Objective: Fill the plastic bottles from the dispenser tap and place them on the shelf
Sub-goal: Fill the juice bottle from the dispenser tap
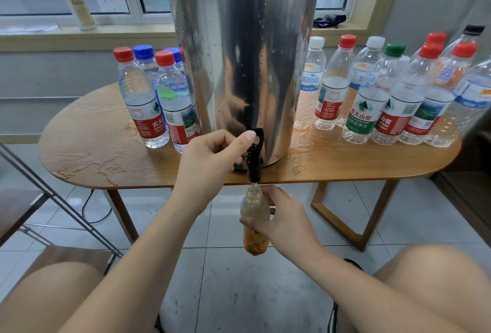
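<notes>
- The bottle (254,209) is a small clear plastic one with no cap. It has a yellow ring on the neck and an orange label with fruit pictures on the lower part.
- It is held upright in front of the table (106,152) edge, with its mouth just under the spout of the black tap (255,156).
- The right hand (285,223) grips the bottle around the middle, with the fingers curled on its side.
- The left hand (210,158) holds the tap lever. The thumb lies on top and the other fingers are curled close together.
- The tap is at the bottom of a steel dispenser (244,67) with drops on its wall.
- Capped bottles (385,98) stand on the wet table on both sides.
</notes>
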A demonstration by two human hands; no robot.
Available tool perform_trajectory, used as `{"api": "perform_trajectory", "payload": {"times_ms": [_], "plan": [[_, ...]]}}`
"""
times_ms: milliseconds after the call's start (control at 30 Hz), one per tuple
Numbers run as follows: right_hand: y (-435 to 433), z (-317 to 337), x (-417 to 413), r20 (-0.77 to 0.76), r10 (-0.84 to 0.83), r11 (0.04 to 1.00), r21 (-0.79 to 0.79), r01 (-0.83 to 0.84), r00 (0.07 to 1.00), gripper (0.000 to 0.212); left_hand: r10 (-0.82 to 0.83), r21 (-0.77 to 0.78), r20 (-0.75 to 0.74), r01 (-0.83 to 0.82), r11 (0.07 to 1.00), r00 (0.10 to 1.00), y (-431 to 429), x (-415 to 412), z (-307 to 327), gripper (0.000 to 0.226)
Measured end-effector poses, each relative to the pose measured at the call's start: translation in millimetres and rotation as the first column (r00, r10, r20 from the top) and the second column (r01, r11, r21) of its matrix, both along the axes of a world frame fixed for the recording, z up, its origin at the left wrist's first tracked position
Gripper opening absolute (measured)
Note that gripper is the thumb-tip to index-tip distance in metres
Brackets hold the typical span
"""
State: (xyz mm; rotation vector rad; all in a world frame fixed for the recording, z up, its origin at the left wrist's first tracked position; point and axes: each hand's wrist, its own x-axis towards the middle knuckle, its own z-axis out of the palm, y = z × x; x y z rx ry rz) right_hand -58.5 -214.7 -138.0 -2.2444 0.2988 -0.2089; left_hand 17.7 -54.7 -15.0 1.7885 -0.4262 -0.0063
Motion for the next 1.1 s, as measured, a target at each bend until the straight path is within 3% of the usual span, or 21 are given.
{"api": "perform_trajectory", "payload": {"times_ms": [1100], "plan": [[1.7,4.3,-1.6,-0.012,-0.002,1.000,-0.009,0.001,1.000,0.074,0.004,0.006,0.000,-0.004,1.000,1.000,-0.2,1.7,-1.2,0.046]]}}
